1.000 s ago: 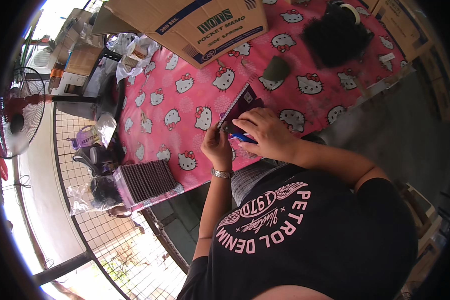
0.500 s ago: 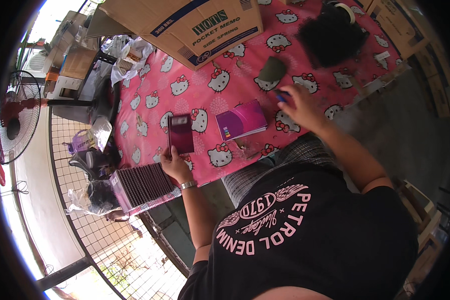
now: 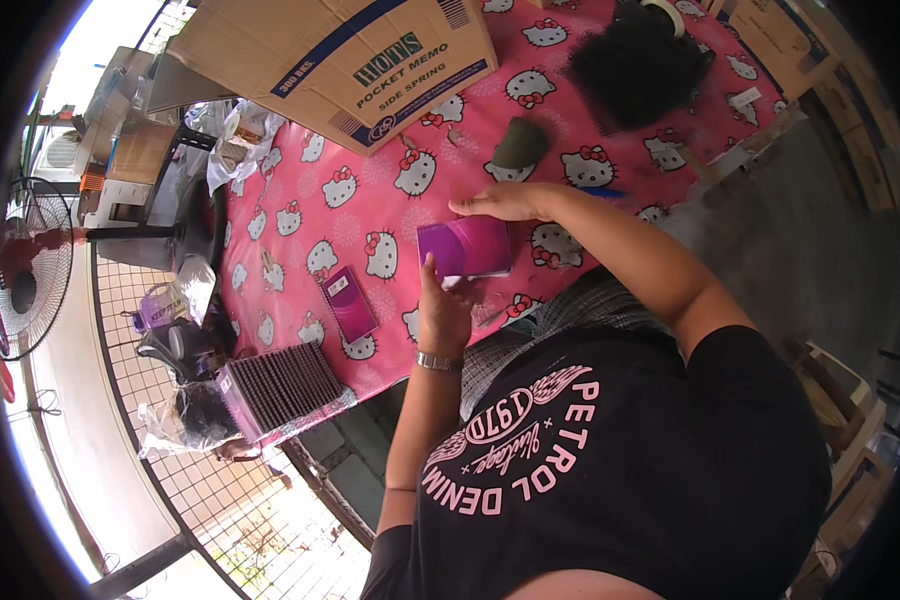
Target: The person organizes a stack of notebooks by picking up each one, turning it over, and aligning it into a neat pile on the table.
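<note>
A short stack of small purple notebooks (image 3: 478, 248) is between my hands at the middle of the table. My left hand (image 3: 444, 318) grips its near left corner, thumb on the top cover and fingers partly hidden below. Along the stack's far edge, my right hand (image 3: 515, 201) reaches across with fingers stretched out, touching or very close to it. One spiral-bound purple notebook (image 3: 348, 305) lies alone to the left. A blue object (image 3: 602, 193), its kind unclear, rests on the table beside my right wrist. Beyond my right hand sits a dark green cap-like piece (image 3: 520, 143).
A pink patterned cloth (image 3: 300, 250) covers the table. Spiral notebooks (image 3: 280, 388) are piled at its near left corner. A large cardboard box (image 3: 370, 65) stands at the back, a black mesh bundle (image 3: 642, 68) and tape roll (image 3: 667, 17) at the far right. A fan (image 3: 32, 270) stands left.
My left hand has put the single notebook down and moved right to the stack. My right hand has let go of the blue object and moved left to the stack's far edge.
</note>
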Demonstrator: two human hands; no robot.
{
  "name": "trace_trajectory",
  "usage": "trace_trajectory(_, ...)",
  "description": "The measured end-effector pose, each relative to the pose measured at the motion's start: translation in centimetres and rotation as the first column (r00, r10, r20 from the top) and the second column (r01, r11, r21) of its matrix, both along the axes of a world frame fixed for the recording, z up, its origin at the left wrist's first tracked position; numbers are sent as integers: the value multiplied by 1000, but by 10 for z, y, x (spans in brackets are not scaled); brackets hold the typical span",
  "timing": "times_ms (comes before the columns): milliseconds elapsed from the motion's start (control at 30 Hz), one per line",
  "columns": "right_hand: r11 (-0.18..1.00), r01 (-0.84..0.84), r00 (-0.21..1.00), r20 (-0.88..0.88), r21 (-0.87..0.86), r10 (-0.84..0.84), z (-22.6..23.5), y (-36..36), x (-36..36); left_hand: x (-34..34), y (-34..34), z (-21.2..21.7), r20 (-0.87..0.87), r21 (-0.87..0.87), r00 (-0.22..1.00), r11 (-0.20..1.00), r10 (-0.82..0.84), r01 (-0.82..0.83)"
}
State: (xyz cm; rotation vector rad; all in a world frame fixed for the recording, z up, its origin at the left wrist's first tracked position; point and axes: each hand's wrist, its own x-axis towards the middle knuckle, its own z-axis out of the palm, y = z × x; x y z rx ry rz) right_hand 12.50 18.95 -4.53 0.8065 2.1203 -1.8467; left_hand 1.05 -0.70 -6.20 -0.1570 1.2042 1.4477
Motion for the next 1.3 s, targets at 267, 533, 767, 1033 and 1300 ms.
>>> trace_trajectory(267,470,341,865,75,-814,-497,-33,-103,65,-65,75,-15,-509,-394,404,623,-760,676)
trace_trajectory(533,516,532,846,-399,671,-354,-2,80,107,-30,57,9,-777,-617,-401,713,-485,335)
trace_trajectory(767,-85,119,834,-146,989,-532,-69,140,62,26,-1,28,-684,-569,-705,741,-186,356)
trace_trajectory(1033,-3,184,843,-160,983,-514,-40,148,68,0,-6,56,-813,-428,-574,769,-98,475)
trace_trajectory(1300,793,351,825,-564,497,-12,15,38,68,7,10,39,-740,-394,-648,897,-181,201)
